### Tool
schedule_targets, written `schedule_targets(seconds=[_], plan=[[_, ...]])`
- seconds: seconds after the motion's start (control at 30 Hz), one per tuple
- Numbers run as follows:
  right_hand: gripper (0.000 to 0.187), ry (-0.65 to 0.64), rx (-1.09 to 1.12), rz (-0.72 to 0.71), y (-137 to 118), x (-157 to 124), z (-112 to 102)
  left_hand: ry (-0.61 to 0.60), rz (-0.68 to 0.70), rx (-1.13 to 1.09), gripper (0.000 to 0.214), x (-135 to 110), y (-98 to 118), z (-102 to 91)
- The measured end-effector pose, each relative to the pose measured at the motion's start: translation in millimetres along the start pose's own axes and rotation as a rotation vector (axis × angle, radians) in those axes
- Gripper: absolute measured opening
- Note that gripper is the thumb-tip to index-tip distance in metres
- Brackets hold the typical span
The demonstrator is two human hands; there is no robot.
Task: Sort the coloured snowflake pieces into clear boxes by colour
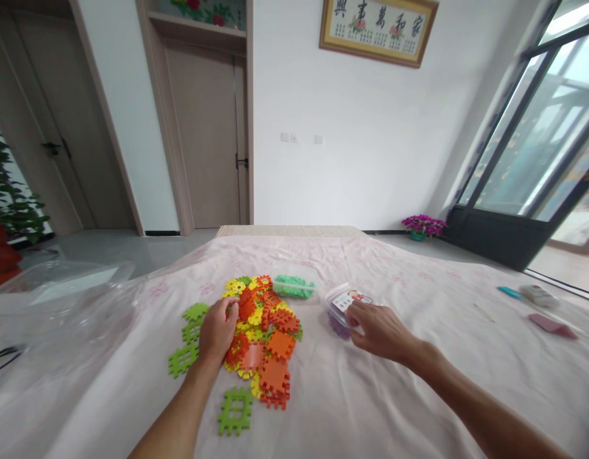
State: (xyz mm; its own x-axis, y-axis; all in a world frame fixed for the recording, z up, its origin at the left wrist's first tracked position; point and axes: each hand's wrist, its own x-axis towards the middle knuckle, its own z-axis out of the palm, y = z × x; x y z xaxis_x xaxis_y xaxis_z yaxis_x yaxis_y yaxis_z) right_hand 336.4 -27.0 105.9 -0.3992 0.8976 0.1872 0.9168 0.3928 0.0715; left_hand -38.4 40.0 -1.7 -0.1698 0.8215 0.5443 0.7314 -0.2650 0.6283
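Observation:
My left hand (219, 328) is at the left side of a heap of plastic interlocking building pieces (275, 373), its fingers curled in beside an orange piece (247, 305). Whatever lies within those fingers is hidden. Orange square pieces and yellow flower-shaped ones (255, 317) make up most of the heap. Green square pieces (183, 361) lie apart on the left, and another green piece (236, 410) is in front. My right hand (378, 328) is closed on the right edge of a lidded clear container (341, 302) with a printed label and purple contents.
Behind the heap stands an open clear box (294, 287) of green bits. Clear plastic packaging (60, 299) and a black cord (5, 354) are at the left. A pink item (551, 325) and a blue item (509, 292) lie far right on the pale bedcover (394, 408).

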Motion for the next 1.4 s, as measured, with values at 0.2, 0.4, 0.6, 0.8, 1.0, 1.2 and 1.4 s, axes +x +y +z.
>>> schedule_targets(seconds=[0.2,0.4,0.6,0.8,1.0,1.2,1.4], plan=[[0.010,0.147,0.226,-0.046,-74,2,-12,0.116,0.355,-0.071,0.025,-10,20,-13.2],[0.007,0.348,0.475,-0.055,-115,29,-5,-0.108,0.432,-0.232,0.067,-24,45,-11.1],[0.013,0.452,0.568,-0.151,-129,46,14,-0.176,0.286,-0.256,0.110,-36,66,-2.4],[0.014,0.355,0.645,-0.299,-143,49,18,0.040,0.300,-0.190,0.096,-32,69,-2.9],[0.020,0.295,0.605,-0.005,-162,66,-9,0.173,0.571,-0.025,0.073,-27,68,-10.0],[0.030,0.289,0.431,0.150,-176,82,-18,0.202,0.595,0.042,0.071,-30,71,-9.8],[0.029,0.280,0.331,0.150,-179,84,-16,0.177,0.613,0.038,0.078,-27,65,-9.1]])
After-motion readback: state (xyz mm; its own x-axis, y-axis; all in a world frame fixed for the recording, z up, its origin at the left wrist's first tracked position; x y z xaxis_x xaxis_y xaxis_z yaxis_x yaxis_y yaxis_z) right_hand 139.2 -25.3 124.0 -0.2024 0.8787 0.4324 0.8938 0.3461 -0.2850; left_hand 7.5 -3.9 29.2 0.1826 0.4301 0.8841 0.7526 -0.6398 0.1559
